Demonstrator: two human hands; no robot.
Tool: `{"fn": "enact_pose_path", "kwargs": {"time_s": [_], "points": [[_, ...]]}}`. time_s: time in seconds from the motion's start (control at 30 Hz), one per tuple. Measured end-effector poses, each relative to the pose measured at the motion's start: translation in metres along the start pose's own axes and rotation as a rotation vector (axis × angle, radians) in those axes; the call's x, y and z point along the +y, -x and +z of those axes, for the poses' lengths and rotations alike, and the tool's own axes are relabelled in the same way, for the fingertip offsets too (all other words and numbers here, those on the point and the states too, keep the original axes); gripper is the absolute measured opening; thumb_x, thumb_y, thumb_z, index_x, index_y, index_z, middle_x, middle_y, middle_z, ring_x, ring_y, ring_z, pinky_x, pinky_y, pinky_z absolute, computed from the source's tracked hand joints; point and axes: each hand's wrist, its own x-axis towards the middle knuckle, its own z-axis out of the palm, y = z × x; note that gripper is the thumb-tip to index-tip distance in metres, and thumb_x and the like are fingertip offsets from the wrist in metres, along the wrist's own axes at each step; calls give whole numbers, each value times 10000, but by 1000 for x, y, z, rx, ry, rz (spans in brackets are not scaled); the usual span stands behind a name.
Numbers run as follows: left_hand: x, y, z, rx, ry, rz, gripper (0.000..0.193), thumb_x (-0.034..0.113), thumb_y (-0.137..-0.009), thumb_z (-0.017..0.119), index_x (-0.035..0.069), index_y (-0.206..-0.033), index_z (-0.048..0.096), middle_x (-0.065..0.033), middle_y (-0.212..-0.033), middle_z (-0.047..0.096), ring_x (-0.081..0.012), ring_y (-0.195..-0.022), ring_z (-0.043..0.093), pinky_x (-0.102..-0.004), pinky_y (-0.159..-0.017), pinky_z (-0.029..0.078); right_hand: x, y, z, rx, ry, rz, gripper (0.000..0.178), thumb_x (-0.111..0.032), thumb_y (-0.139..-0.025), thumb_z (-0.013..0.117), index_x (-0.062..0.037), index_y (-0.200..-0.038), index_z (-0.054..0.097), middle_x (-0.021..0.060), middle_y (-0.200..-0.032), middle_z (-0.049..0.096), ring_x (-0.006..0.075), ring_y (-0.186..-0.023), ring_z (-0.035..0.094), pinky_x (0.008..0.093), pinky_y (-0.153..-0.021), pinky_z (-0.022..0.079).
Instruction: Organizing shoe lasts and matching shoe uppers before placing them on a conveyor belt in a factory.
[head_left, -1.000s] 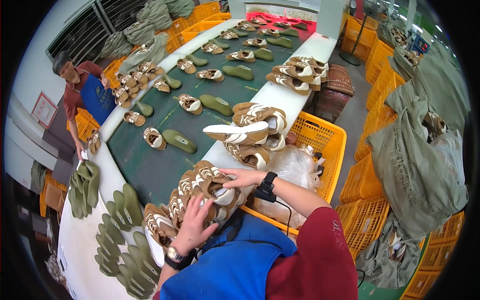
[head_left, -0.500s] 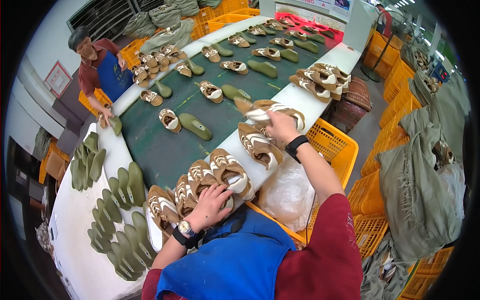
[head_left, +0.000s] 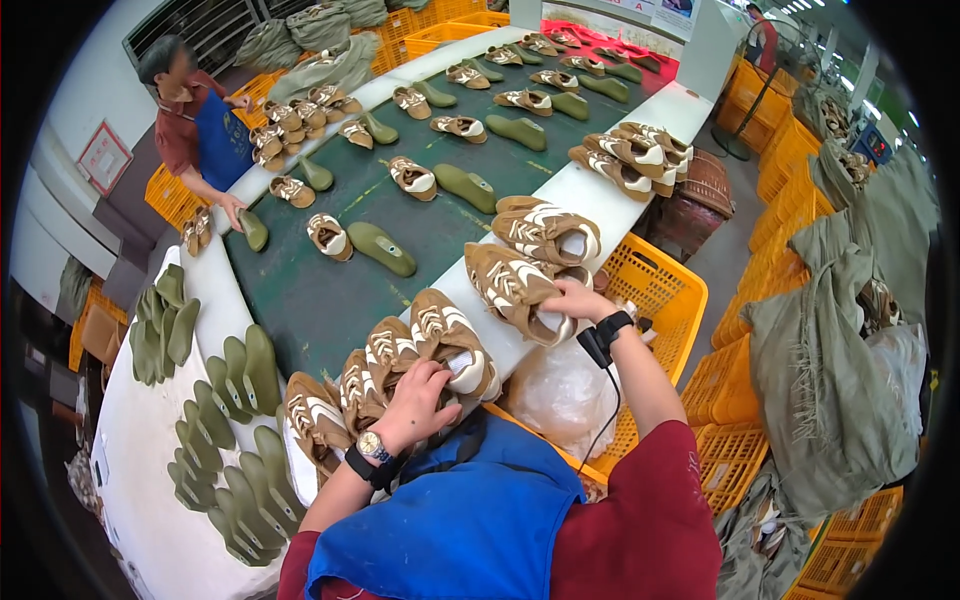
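"When you look down from the head, what does the right hand [head_left: 580,302] hold?"

"It has the heel of a brown shoe [head_left: 508,285] in its fingers. That shoe is on the white ledge [head_left: 622,213] beside the green belt [head_left: 295,300]."

"And the left hand [head_left: 415,408]?"

"It lies on a row of shoes [head_left: 388,345] by the blue apron [head_left: 450,530]. I can't tell if it grips one."

"What else?"

"Green foot shapes [head_left: 262,378] are on the left. A yellow crate [head_left: 650,268] is below the ledge."
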Motion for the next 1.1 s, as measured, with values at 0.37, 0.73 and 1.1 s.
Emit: {"fn": "enact_pose_path", "kwargs": {"time_s": [0.37,0.73,1.1], "points": [[1,5,2,7,-67,7,488,217,-764,685,51,-1192,518,-140,-1220,517,-367,-1232,409,-468,-1014,350,23,-19,10,-24,49,-19,487,-227,-694,718,-48,-1133,609,106,-1029,669,187,-907,611,287,-832,472],[3,12,2,-14,-60,-11,512,205,-755,689,71,-1217,510,-123,-1235,512,-366,-1223,413,-464,-1013,348,-5,-11,45,-272,78,97,459,-279,-728,720,-33,-1103,624,84,-938,669,174,-840,608,280,-758,485],[6,12,0,-12,-63,-23,523,189,-757,685,56,-1229,502,-143,-1244,508,-371,-1238,400,-451,-1023,346,-26,-27,26,151,42,-108,542,-255,-778,698,-22,-1238,531,206,-1169,587,296,-1065,574,349,-908,457]]}}
